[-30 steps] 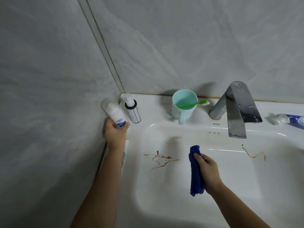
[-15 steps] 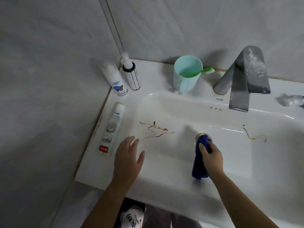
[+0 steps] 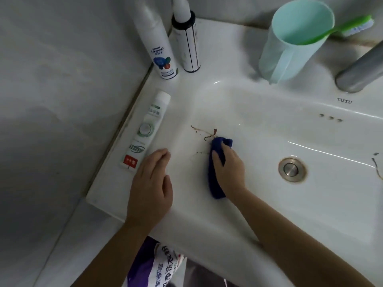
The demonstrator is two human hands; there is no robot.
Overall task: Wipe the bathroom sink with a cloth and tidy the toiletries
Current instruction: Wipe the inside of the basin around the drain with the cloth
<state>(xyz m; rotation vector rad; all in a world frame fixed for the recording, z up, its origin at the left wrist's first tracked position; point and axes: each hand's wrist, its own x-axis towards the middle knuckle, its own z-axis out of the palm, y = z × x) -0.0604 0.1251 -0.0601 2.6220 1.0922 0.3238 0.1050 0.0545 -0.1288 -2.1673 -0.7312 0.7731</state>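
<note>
My right hand (image 3: 229, 172) grips a folded dark blue cloth (image 3: 215, 183) and presses it on the left slope of the white sink (image 3: 269, 141), at the lower end of a brown streak (image 3: 204, 132). My left hand (image 3: 151, 183) rests flat on the sink's left rim, fingers relaxed, just right of a lying white toothpaste tube (image 3: 145, 129). Two white bottles, one with a blue logo (image 3: 159, 46) and one with a black collar (image 3: 186, 40), stand in the back left corner. A mint cup (image 3: 290, 42) holds a green toothbrush (image 3: 352, 25).
The steel faucet base (image 3: 360, 71) stands at the back right. A metal drain (image 3: 292, 169) lies in the basin, with another brown streak (image 3: 377, 166) at the right edge. Grey tiled walls close in on the left and back. A printed bag (image 3: 157, 266) sits below the sink.
My left hand let go of the blue-logo bottle and came down onto the left rim. My right hand moved the cloth left across the basin onto the brown streak. The view dropped closer.
</note>
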